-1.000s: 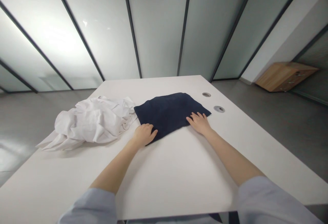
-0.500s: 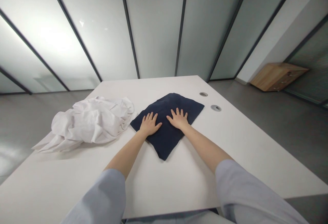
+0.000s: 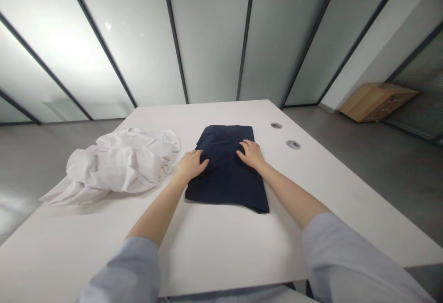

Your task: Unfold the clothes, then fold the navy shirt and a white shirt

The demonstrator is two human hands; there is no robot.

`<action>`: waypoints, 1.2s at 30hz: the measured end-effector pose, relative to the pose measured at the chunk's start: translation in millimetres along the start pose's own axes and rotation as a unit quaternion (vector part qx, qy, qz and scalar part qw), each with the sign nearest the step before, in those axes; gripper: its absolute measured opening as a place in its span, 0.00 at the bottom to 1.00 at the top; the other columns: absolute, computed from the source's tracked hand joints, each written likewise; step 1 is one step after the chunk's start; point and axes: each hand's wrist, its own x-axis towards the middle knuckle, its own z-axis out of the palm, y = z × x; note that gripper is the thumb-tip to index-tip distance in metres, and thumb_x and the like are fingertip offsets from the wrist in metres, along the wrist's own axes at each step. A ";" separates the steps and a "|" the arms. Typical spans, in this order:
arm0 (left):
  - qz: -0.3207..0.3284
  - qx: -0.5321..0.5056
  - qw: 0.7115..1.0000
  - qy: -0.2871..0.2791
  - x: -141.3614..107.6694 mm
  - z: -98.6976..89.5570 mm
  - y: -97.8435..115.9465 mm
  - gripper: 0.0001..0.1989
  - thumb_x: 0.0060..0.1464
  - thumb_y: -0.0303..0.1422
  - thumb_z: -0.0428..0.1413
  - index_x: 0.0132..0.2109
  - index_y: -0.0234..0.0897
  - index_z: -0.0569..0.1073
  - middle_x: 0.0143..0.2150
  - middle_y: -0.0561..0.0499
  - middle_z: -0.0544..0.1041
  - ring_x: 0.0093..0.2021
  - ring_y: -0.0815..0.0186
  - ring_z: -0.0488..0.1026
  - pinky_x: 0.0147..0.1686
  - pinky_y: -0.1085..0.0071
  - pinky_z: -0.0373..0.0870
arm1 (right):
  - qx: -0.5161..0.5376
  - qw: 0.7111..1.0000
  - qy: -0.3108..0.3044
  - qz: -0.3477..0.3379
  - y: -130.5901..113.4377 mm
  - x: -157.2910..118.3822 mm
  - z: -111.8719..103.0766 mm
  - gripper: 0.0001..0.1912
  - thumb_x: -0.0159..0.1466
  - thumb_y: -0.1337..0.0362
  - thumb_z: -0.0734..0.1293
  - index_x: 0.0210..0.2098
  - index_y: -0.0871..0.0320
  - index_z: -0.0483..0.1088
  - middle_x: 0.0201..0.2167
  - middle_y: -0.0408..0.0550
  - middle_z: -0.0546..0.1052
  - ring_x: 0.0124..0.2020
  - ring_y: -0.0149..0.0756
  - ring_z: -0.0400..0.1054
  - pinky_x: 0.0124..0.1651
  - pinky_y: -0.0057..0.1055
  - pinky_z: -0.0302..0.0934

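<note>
Head view: the left hand (image 3: 191, 165) is resting half-open on the left edge of the folded navy cloth (image 3: 224, 184), and the right hand (image 3: 252, 154) is lying loosely open on its right edge, neither gripping it. The cloth is sitting flat on a white table (image 3: 221, 113), just beside a crumpled white cloth (image 3: 117, 164).

Both pale-blue sleeves (image 3: 356, 257) run off the bottom of the shot! The left hand (image 3: 191, 164) and right hand (image 3: 251, 154) cover parts of the navy cloth (image 3: 226, 178), the bunched white cloth (image 3: 117, 164) hides its own shape, and the distant wooden cabinet (image 3: 379, 102) is too small to make out its fittings.
</note>
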 end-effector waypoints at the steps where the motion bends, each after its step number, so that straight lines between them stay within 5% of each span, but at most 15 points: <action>1: -0.039 0.001 0.999 0.018 10.3 1.9 -6.8 0.29 0.60 0.48 0.45 0.60 0.33 0.67 0.56 0.36 0.72 0.56 0.50 0.69 0.52 0.60 0.64 | 0.006 0.999 0.019 0.028 1.7 -4.7 -1.9 0.25 0.65 0.56 0.58 0.57 0.62 0.67 0.58 0.60 0.69 0.58 0.52 0.60 0.60 0.47 0.51; 7: -0.173 -0.026 0.984 0.045 41.0 23.5 -23.9 0.33 0.59 0.55 0.41 0.48 0.32 0.76 0.48 0.34 0.75 0.51 0.47 0.71 0.49 0.58 0.66 | 0.011 0.978 0.041 0.204 11.9 -25.4 -12.4 0.21 0.65 0.58 0.58 0.51 0.61 0.70 0.45 0.57 0.76 0.48 0.50 0.66 0.52 0.46 0.55; 13: -0.112 -0.015 0.992 0.054 40.5 35.2 -24.1 0.32 0.54 0.57 0.48 0.49 0.33 0.76 0.48 0.35 0.75 0.51 0.47 0.70 0.50 0.59 0.65 | -0.020 0.967 -0.044 0.251 16.5 -28.3 -23.2 0.21 0.65 0.52 0.58 0.41 0.60 0.75 0.44 0.60 0.76 0.48 0.53 0.66 0.49 0.47 0.55; 19: -0.011 -0.058 0.998 0.029 47.8 42.4 -28.0 0.18 0.57 0.44 0.51 0.45 0.34 0.75 0.44 0.39 0.76 0.47 0.53 0.73 0.48 0.63 0.66 | -0.051 0.963 -0.075 0.253 5.4 -28.5 -30.7 0.25 0.63 0.50 0.61 0.48 0.64 0.72 0.48 0.64 0.72 0.51 0.55 0.64 0.51 0.47 0.54; 26: -0.025 -0.176 0.984 0.014 44.5 43.4 -15.8 0.11 0.54 0.37 0.56 0.41 0.35 0.72 0.40 0.43 0.77 0.44 0.54 0.75 0.46 0.60 0.69 | -0.064 0.959 -0.086 0.262 8.0 -30.8 -32.8 0.25 0.63 0.51 0.61 0.49 0.65 0.72 0.49 0.66 0.71 0.53 0.58 0.63 0.52 0.50 0.54; 30: -0.068 -0.363 0.929 0.013 46.4 47.5 -15.1 0.21 0.51 0.35 0.59 0.52 0.34 0.67 0.45 0.44 0.77 0.46 0.57 0.75 0.48 0.60 0.70 | -0.031 0.970 -0.066 0.234 9.3 -29.4 -23.7 0.19 0.64 0.59 0.60 0.49 0.62 0.70 0.49 0.63 0.73 0.51 0.54 0.65 0.51 0.46 0.57; 33: -0.082 -0.529 0.845 -0.008 48.4 48.3 -15.5 0.40 0.52 0.36 0.58 0.67 0.37 0.49 0.54 0.42 0.74 0.49 0.60 0.74 0.49 0.61 0.72 | 0.041 0.973 -0.029 0.226 10.2 -27.4 -16.1 0.17 0.64 0.61 0.59 0.49 0.60 0.69 0.46 0.59 0.76 0.48 0.49 0.68 0.51 0.42 0.59; 36: -0.071 -0.574 0.815 -0.023 49.8 45.9 -16.5 0.48 0.53 0.33 0.57 0.71 0.41 0.35 0.62 0.42 0.68 0.54 0.61 0.72 0.52 0.62 0.71 | 0.143 0.963 0.013 0.227 15.1 -26.4 -10.9 0.16 0.64 0.60 0.59 0.49 0.59 0.67 0.45 0.57 0.76 0.47 0.47 0.70 0.49 0.39 0.61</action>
